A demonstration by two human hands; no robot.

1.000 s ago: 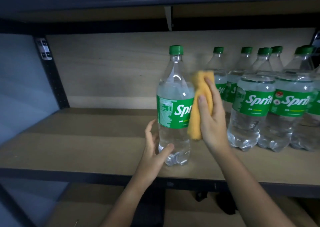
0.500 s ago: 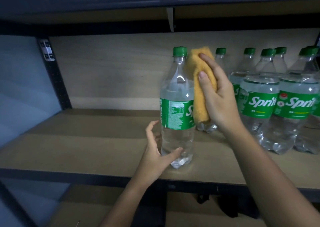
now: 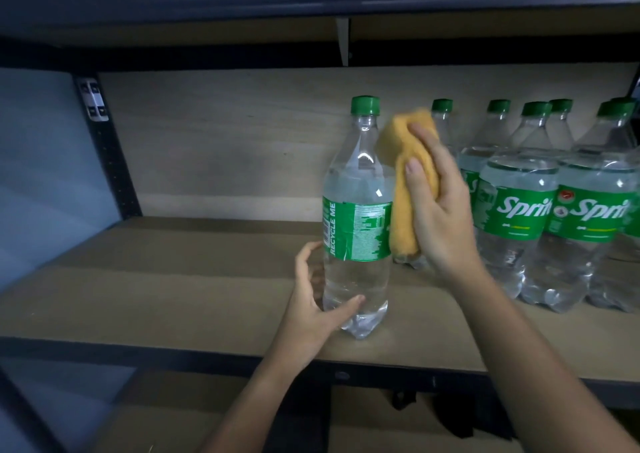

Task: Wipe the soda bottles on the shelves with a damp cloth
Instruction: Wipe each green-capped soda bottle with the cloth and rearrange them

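On shelf [image 3: 173,290], my left hand [image 3: 313,309] grips Sprite bottle [image 3: 358,217] base; right hand [image 3: 438,210] clutches yellow cloth [image 3: 403,189] vs its side. Mid-wipe; next, prob. turn bottle for unwiped side.

Left hand [image 3: 313,309] low (thumb out); right hand [image 3: 438,210] raised, fingers curled.

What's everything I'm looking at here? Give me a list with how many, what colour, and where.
Front bottle: one, clear with green cap and label, upright alone on the shelf, mid-frame.
Other bottles: at least seven caps show, clear with green caps and labels, clustered at the right.
Cloth: one, yellow-orange, against the front bottle's right side.
Shelf: one, tan board with dark metal frame.
Sticker: white, on the left upright post.
Left hand: holds the front bottle's base.
Right hand: grips the cloth.
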